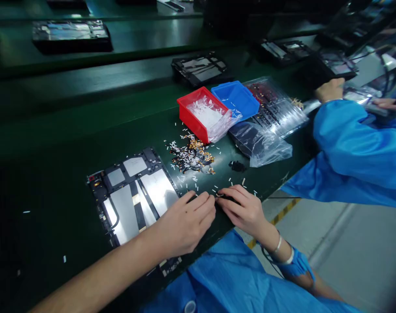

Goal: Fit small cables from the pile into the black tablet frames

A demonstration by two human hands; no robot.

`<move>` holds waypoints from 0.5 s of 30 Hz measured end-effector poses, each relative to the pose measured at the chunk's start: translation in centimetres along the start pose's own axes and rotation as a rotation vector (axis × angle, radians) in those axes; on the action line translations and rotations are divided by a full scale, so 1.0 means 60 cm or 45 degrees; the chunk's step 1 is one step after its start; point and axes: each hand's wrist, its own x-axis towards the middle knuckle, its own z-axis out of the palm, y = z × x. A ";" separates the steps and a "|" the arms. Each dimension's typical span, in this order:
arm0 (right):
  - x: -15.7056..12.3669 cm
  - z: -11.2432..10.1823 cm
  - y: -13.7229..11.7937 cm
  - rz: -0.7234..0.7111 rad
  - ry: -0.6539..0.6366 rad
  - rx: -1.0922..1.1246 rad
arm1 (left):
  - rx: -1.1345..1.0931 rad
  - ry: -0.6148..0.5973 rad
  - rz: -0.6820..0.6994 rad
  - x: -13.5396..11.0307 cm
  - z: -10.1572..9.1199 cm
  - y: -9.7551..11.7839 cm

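While the fingers of the left hand and right hand close together on a small black strip at the counter's front edge, a tablet chassis and a heap of flex cables lie just beside, apparently kept within short reach.

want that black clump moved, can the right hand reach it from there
Probably yes: the right hand sits close to the small black clump, with only green bench and a few white strips between them, so nothing blocks the way.
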 end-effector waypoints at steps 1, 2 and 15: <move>-0.004 0.000 0.004 0.058 0.039 0.036 | -0.010 -0.051 -0.017 0.000 0.003 0.000; -0.005 -0.001 0.010 0.129 0.087 0.059 | -0.030 -0.113 -0.030 0.000 0.006 -0.001; 0.040 0.014 0.078 0.447 0.074 -0.490 | -0.080 -0.389 -0.084 0.007 0.004 -0.009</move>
